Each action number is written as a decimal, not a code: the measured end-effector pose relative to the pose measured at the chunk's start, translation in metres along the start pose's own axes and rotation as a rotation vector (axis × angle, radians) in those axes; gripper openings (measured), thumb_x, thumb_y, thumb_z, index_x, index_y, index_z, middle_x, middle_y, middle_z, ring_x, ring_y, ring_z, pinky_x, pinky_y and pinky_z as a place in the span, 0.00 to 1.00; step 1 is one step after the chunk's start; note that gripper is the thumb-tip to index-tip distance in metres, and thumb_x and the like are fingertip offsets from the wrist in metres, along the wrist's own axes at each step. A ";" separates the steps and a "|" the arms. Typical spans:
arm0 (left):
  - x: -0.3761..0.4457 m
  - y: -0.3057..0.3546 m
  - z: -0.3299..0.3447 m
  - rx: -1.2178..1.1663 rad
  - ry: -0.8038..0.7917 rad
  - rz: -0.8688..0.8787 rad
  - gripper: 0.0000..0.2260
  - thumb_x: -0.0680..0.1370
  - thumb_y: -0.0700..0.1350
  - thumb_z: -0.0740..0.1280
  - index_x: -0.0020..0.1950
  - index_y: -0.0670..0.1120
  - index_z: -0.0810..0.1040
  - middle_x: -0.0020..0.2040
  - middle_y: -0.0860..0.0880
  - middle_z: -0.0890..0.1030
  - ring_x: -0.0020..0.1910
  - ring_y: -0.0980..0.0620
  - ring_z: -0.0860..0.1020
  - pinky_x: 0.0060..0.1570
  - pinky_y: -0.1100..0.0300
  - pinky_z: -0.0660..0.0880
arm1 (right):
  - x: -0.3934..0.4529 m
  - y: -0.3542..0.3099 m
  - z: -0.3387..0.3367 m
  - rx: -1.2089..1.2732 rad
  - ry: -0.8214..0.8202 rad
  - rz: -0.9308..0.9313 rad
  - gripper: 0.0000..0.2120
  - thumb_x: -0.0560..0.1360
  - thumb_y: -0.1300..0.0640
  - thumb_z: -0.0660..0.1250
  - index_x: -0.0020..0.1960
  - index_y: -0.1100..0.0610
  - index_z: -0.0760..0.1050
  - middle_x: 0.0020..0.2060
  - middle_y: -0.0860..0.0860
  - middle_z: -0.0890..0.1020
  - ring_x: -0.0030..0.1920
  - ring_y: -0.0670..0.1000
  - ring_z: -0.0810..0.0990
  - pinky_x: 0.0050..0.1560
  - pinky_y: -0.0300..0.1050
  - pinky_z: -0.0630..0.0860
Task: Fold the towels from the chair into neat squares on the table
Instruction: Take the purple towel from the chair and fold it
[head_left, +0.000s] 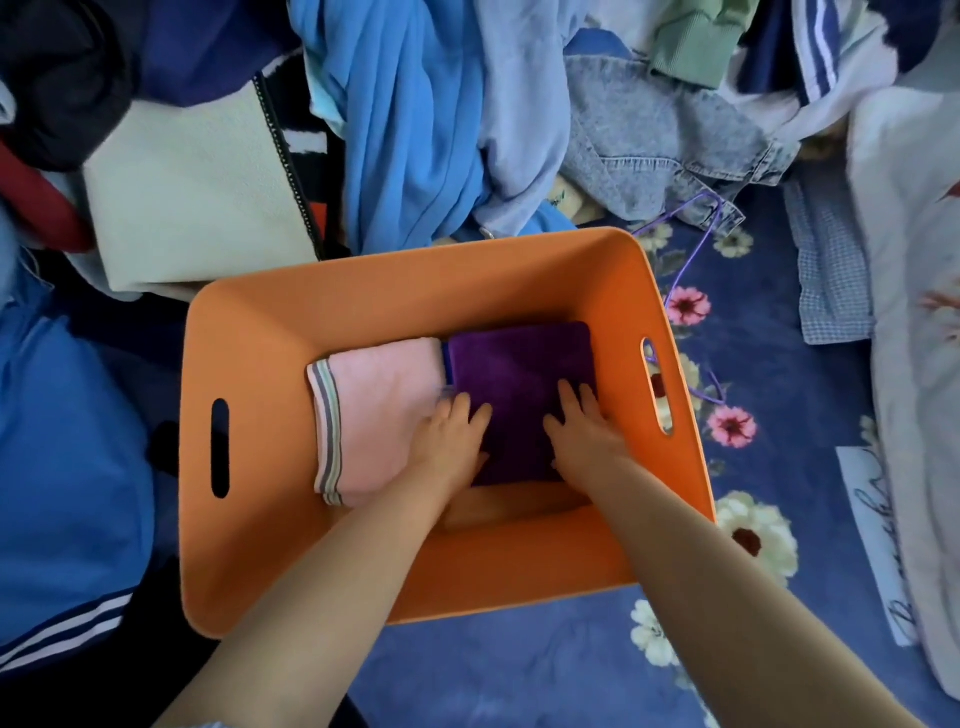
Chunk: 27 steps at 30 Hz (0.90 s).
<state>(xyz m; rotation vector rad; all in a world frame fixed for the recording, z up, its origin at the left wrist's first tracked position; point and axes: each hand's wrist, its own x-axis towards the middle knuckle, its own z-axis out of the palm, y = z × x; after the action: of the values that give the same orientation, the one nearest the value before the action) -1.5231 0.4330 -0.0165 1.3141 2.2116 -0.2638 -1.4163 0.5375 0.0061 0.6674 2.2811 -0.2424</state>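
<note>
Both your hands lie flat, fingers straight, on the folded purple towel (519, 384) at the bottom of the orange bin (415, 275): left hand (452, 436) at its left edge, right hand (584, 426) on its right half. Neither grips anything. Press evenly and smooth outward so the plush square keeps its crisp corners, just beside the folded pink towel (379, 415) with the striped band. The bin's walls look smooth and stiff; it stands on flowered blue fabric (753, 364).

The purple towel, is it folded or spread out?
Folded: the purple towel lies as a neat square in the orange bin, both hands flat on it.
</note>
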 end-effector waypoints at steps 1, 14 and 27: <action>0.002 -0.003 0.002 0.002 -0.048 -0.051 0.28 0.79 0.50 0.60 0.75 0.45 0.52 0.73 0.40 0.57 0.72 0.41 0.58 0.67 0.51 0.63 | 0.004 0.000 0.002 0.032 -0.021 0.020 0.24 0.78 0.60 0.59 0.72 0.53 0.57 0.75 0.56 0.38 0.75 0.60 0.38 0.72 0.56 0.57; -0.009 -0.001 -0.024 0.168 -0.036 -0.083 0.19 0.79 0.49 0.59 0.68 0.44 0.64 0.67 0.42 0.67 0.67 0.44 0.65 0.63 0.52 0.64 | 0.002 0.002 -0.020 0.138 -0.122 0.005 0.23 0.77 0.64 0.58 0.71 0.58 0.58 0.75 0.57 0.40 0.76 0.59 0.43 0.73 0.57 0.59; -0.126 0.065 -0.165 0.283 0.077 -0.184 0.17 0.79 0.46 0.58 0.68 0.46 0.69 0.68 0.45 0.68 0.68 0.46 0.66 0.61 0.54 0.68 | -0.188 0.023 -0.132 0.005 0.371 0.061 0.16 0.77 0.63 0.55 0.64 0.61 0.69 0.65 0.59 0.68 0.65 0.59 0.67 0.58 0.53 0.71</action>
<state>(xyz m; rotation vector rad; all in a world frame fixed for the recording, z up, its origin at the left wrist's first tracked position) -1.4795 0.4417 0.1967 1.2812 2.4313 -0.6252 -1.3723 0.5307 0.2329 0.8403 2.6061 -0.0996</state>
